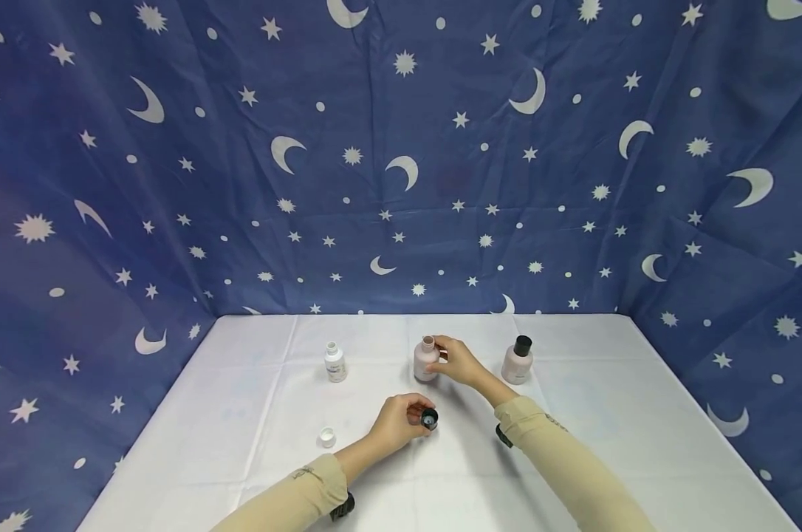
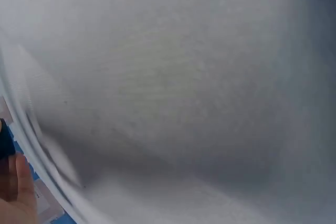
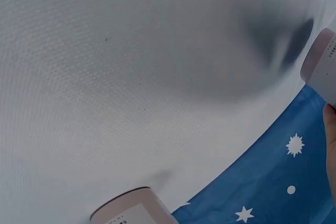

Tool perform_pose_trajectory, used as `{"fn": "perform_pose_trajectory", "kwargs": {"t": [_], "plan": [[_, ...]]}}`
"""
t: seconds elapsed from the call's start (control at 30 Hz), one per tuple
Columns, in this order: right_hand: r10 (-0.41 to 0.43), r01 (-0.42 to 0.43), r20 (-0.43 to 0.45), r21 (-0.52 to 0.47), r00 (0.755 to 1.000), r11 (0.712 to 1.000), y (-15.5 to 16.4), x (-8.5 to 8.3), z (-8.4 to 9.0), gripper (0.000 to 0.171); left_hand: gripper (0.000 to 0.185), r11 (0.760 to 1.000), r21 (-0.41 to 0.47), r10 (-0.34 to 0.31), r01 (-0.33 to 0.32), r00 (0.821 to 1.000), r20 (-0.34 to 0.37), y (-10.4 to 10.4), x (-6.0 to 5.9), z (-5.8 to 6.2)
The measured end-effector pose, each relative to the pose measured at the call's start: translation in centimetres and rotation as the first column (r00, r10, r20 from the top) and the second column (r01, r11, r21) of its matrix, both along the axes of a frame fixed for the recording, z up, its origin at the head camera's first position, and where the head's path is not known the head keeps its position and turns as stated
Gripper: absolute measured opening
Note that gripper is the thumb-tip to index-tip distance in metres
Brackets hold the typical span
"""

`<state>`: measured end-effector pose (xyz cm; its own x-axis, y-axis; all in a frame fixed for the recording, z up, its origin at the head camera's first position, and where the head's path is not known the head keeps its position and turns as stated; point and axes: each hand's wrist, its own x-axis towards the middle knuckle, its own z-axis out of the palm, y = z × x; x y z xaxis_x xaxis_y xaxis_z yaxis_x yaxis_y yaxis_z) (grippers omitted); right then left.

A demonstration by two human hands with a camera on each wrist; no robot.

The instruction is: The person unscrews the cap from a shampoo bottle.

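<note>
An uncapped pink bottle (image 1: 426, 360) stands upright at the middle of the white surface (image 1: 241, 399), long axis vertical and open neck pointing up, the right hand (image 1: 459, 361) curled round its side while the left hand (image 1: 396, 423), nearer, pinches a black cap (image 1: 430, 420) whose hollow faces up. This looks like the step just after unscrewing; the next move likely calls for parting cap and bottle cleanly, with a capped pink bottle (image 1: 517, 360) at right, an open white bottle (image 1: 335, 362) and its white cap (image 1: 326, 438) at left

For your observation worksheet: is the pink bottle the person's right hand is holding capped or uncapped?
Uncapped. The pink bottle stands upright with its bare neck showing, gripped by the right hand, while the left hand holds a black cap apart from it.
</note>
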<state>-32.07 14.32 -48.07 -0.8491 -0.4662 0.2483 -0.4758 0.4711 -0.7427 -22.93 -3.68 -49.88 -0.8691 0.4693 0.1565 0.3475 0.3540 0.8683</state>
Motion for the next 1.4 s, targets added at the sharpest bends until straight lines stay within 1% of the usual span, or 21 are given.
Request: {"fn": "perform_pose_trajectory", "kwargs": {"t": [0.17,0.3,0.5,0.57,0.7,0.8,0.87,0.93,1.03,1.2,1.4], "plan": [[-0.008,0.008,0.009,-0.009,1.000,1.000,-0.3,-0.4,-0.2,0.053,0.032,1.000,0.001,-0.018,0.018,0.999,0.037,0.2,-0.1,-0.3],[-0.012,0.012,0.005,0.008,1.000,1.000,-0.6,-0.5,-0.7,0.053,0.032,1.000,-0.016,-0.006,0.007,0.998,0.069,0.3,-0.1,-0.6],[-0.034,0.034,0.042,0.000,0.999,0.999,-0.5,-0.8,-1.0,0.054,0.031,1.000,-0.026,0.012,-0.010,0.996,0.085,0.2,-0.1,-1.0],[-0.056,0.055,0.045,0.035,0.997,0.998,-0.5,-0.9,-0.9,0.054,0.031,1.000,-0.027,0.017,-0.014,0.996,0.090,0.1,-0.1,-1.2],[-0.103,0.098,0.023,0.147,0.994,0.984,-0.9,-1.1,-0.6,0.054,0.032,1.000,-0.027,0.010,-0.008,0.996,0.090,0.0,-0.2,-1.3],[-0.125,0.116,0.042,0.178,0.991,0.977,-1.1,-1.2,-0.3,0.054,0.032,1.000,-0.022,-0.002,0.004,0.997,0.081,0.1,-0.2,-1.3],[-0.131,0.118,0.077,0.163,0.988,0.980,-1.1,-1.1,-0.2,0.055,0.033,1.000,-0.022,-0.005,0.007,0.997,0.081,0.2,-0.2,-1.3],[-0.141,0.125,0.124,0.126,0.982,0.984,-1.2,-1.0,0.0,0.056,0.033,0.999,-0.031,-0.006,0.008,0.997,0.082,0.3,-0.2,-1.3],[-0.146,0.134,0.155,0.085,0.977,0.987,-1.2,-0.9,0.0,0.057,0.033,0.999,-0.049,-0.014,0.018,0.997,0.074,0.2,-0.3,-1.4],[-0.127,0.119,0.153,0.060,0.980,0.991,-1.1,-0.8,-0.3,0.058,0.034,0.996,-0.075,-0.032,0.037,0.998,0.058,0.2,-0.4,-1.5],[-0.101,0.099,0.156,0.021,0.983,0.995,-0.9,-0.8,-0.7,0.057,0.033,0.994,-0.099,-0.045,0.051,0.997,0.061,0.2,-0.5,-1.4]]}}
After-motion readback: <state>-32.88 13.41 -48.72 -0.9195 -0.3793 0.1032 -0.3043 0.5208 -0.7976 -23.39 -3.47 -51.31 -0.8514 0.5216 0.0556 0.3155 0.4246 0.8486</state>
